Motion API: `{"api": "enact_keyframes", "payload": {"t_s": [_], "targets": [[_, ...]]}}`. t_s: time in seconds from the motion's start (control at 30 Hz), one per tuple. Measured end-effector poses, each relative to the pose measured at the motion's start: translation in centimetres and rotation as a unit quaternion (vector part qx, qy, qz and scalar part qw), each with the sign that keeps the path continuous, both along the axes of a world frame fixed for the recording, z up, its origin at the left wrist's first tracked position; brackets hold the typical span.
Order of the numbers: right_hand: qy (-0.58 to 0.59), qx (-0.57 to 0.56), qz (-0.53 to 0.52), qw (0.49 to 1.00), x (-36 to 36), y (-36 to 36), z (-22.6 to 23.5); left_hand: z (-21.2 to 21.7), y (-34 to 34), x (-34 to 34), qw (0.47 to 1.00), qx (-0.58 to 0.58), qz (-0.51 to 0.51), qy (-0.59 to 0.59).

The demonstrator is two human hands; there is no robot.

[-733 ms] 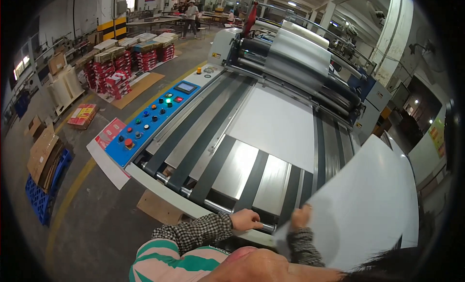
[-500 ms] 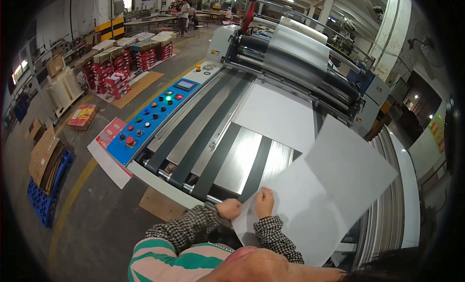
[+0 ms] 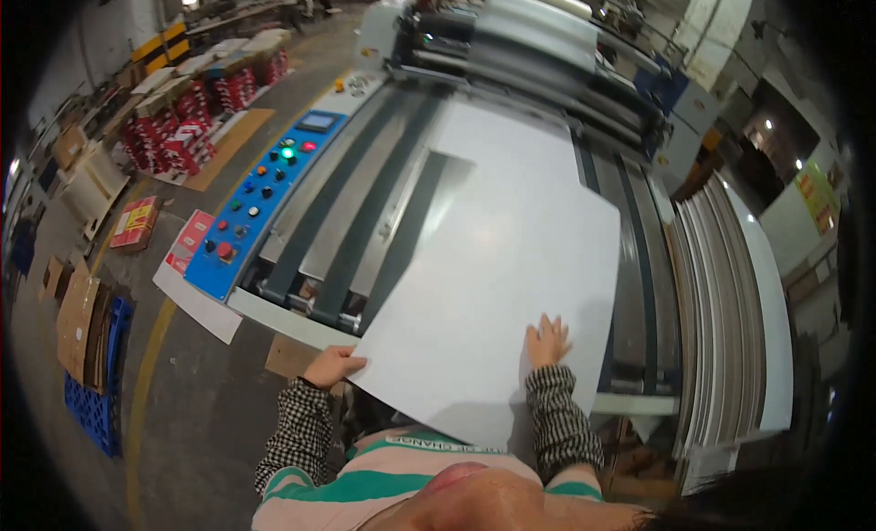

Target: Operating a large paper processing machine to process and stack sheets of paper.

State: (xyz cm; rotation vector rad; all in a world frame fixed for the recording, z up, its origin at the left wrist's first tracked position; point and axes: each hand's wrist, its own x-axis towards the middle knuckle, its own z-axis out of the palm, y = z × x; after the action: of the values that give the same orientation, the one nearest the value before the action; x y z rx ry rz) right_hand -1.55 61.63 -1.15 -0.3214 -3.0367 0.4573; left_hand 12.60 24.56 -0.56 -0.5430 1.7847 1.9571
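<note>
A large white sheet of board (image 3: pixel 488 294) lies over the dark feed belts (image 3: pixel 301 230) of the machine, its near end overhanging the front towards my body. My left hand (image 3: pixel 334 367) pinches the near left corner of this sheet between thumb and fingers. Flat on the sheet's near right part rests my right hand (image 3: pixel 547 341), fingers spread. Ahead, another white sheet (image 3: pixel 511 130) lies on the belts close to the rollers (image 3: pixel 538 84); the large sheet reaches up to it and seems to overlap it.
On the left runs a blue control panel (image 3: pixel 265 193) with several buttons and a small screen. A tall stack of boards (image 3: pixel 730 321) stands at right. Beyond the panel are red-and-white bundles (image 3: pixel 182 143), a blue pallet (image 3: pixel 91 408) with cardboard (image 3: pixel 82 326), and a red package (image 3: pixel 135 223).
The sheet has swung left and flattened onto the belts. My hands have moved apart: the left to its near left corner, the right rightward, opening flat on it. The view has shifted.
</note>
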Motion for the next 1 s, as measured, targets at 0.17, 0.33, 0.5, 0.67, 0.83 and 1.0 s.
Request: {"api": "enact_keyframes", "payload": {"t_s": [0.17, 0.33, 0.5, 0.67, 0.83, 1.0], "targets": [[-0.020, -0.010, 0.039, 0.999, -0.8, -0.3, -1.4, -1.7, -1.2, 1.8, 0.995, -0.023, -0.098, -0.020], [-0.028, -0.023, 0.101, 0.994, -1.5, -0.7, -1.2, -1.6, -1.0, 3.3, 0.994, 0.030, -0.049, -0.091], [-0.022, -0.020, 0.131, 0.991, -4.9, -1.6, -1.3, -0.5, -1.2, 1.1, 0.997, 0.010, -0.031, -0.071], [-0.042, 0.004, 0.133, 0.990, -8.0, -2.8, -0.9, 1.6, -1.4, -1.8, 0.999, 0.011, -0.003, -0.049], [-0.050, 0.023, 0.127, 0.990, -12.1, -3.3, -0.9, 3.5, -1.9, -4.9, 0.994, -0.002, 0.020, -0.106], [-0.004, 0.004, 0.155, 0.988, -16.4, -3.5, -0.7, 3.9, -2.7, -7.3, 0.979, -0.152, 0.139, -0.003]]}}
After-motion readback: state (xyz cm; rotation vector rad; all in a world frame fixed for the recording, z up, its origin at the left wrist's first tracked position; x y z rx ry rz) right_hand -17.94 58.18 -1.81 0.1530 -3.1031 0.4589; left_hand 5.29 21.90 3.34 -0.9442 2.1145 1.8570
